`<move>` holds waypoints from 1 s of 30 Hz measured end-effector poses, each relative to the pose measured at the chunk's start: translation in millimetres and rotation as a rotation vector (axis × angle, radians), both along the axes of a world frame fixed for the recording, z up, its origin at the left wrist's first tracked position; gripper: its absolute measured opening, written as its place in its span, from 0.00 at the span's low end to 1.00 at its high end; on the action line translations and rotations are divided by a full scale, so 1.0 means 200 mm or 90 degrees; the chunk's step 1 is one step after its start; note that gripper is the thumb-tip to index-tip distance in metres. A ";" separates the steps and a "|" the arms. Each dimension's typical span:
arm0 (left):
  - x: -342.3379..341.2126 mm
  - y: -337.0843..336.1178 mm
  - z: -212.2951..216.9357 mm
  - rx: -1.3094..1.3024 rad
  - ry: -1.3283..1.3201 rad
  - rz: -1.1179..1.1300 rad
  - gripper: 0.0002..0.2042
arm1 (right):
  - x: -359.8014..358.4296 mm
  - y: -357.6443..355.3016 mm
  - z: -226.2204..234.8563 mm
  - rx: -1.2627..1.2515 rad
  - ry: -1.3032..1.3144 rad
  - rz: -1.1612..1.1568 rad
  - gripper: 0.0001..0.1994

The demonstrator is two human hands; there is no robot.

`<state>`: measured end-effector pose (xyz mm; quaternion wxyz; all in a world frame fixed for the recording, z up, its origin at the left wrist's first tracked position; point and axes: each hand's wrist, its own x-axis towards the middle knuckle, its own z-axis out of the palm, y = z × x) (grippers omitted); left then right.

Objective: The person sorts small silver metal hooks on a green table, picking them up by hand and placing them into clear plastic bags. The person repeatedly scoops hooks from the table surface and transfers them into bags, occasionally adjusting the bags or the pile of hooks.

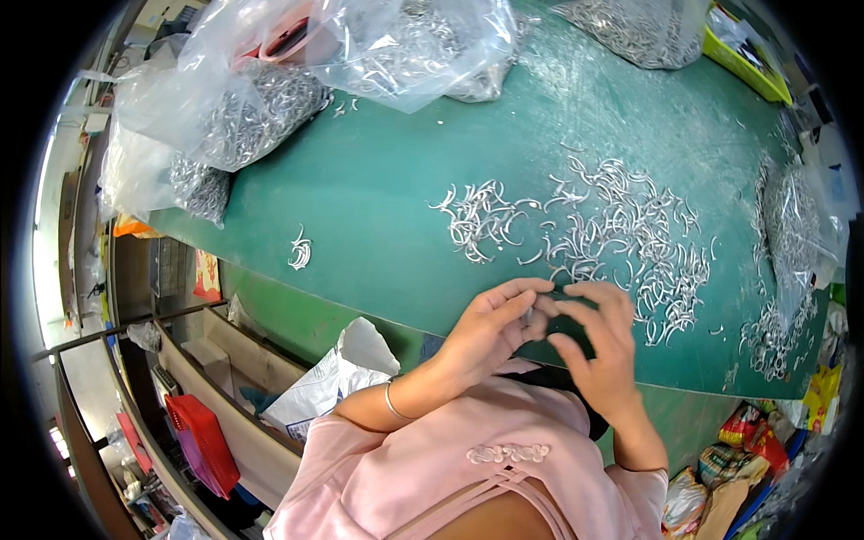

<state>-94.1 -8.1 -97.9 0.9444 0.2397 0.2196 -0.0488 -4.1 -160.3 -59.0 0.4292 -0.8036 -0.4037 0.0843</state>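
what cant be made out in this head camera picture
Head view: whether the left hand or right hand grips anything; overlap and blur hide it.
Head view: the pink container's full outline; cut off by the upper edge.
Head view: individual pieces bagged far right; too small, behind plastic.

Green tabletop: was brightly and fairly evenly lit, with a pale, washed-out sheen toward the upper right.
Plastic bags: threw back whitish reflections that veiled their contents.
Metal pieces: glinted silver and read clearly.
Right hand: looked slightly blurred at the fingers.
Shelving: held darker shadow in its recesses.
Outer rim: bent straight edges, softened detail and fell to black.
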 end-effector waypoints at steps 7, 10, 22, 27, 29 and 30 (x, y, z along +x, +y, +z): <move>-0.08 0.18 0.05 0.172 0.035 0.064 0.11 | 0.23 0.31 -0.05 0.026 -0.150 0.099 0.13; -0.10 0.20 0.04 0.099 0.013 0.040 0.12 | 0.22 0.48 -0.08 -0.072 -0.274 0.159 0.11; -0.04 0.24 0.07 -0.108 -0.011 0.082 0.16 | 0.18 0.38 0.07 0.000 0.148 0.229 0.08; -0.15 0.36 -0.07 -0.178 -0.098 0.073 0.14 | 0.18 0.32 0.13 -0.009 0.143 0.150 0.09; -0.15 0.48 0.02 -0.082 -0.081 0.126 0.14 | 0.19 0.27 0.09 -0.004 0.063 0.155 0.08; -0.16 0.55 0.11 0.000 -0.061 0.172 0.14 | 0.17 0.25 0.09 -0.003 0.074 0.171 0.08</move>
